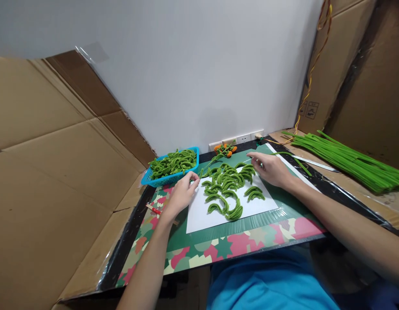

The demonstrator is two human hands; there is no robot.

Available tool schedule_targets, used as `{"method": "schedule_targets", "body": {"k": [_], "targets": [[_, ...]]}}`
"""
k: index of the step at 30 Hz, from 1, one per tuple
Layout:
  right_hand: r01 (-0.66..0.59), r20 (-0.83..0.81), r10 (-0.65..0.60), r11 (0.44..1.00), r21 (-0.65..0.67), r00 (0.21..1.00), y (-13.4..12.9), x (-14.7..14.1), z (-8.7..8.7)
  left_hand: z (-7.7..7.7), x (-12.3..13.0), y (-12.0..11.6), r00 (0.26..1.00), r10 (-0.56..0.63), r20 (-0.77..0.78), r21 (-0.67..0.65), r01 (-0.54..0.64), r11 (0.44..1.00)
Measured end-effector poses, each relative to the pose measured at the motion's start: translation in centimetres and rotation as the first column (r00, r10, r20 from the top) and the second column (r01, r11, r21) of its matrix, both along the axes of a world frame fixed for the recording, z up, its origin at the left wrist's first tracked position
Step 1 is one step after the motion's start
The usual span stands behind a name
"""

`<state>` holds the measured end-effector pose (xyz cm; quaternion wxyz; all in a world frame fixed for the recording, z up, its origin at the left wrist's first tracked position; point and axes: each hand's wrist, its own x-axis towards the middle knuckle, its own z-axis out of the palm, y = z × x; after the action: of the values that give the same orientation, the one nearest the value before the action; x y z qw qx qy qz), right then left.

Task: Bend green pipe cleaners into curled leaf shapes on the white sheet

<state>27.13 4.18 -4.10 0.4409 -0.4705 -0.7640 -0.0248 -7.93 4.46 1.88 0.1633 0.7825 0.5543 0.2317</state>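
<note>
Curved green fuzzy pieces lie in small groups on a white sheet at the middle of the table. At the sheet's upper left edge is my left hand, thumb and fingers pressed together on a short green piece that sticks up from them. My right hand hovers over the sheet's upper right, its fingers bent together; anything between them is too small to make out. Just left of my left hand sits a blue basket, heaped with more green pieces.
Long straight green stems lie in a bundle at the right, beside a metal blade or ruler. A sprig with orange blooms rests near the wall sockets. A red item lies at the left; cardboard walls both sides.
</note>
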Motion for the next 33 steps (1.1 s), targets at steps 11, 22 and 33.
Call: {"method": "schedule_targets", "body": {"k": [11, 22, 33], "targets": [[-0.278, 0.194, 0.218, 0.882, 0.381, 0.956, -2.4, -4.2, 0.6, -0.5, 9.8, -1.2, 0.679, -0.165, 0.715, -0.261, 0.478, 0.839], [-0.229, 0.155, 0.201, 0.953, 0.196, 0.967, -2.8, -4.2, 1.1, -1.3, 8.6, -1.6, 0.784, -0.231, 0.577, -0.171, 0.392, 0.904], [-0.186, 0.061, 0.179, 0.973, 0.134, 0.982, -2.0, -2.3, 1.2, -0.9, 6.9, -4.9, 0.677, -0.634, -0.374, 0.162, 0.721, 0.674]]}}
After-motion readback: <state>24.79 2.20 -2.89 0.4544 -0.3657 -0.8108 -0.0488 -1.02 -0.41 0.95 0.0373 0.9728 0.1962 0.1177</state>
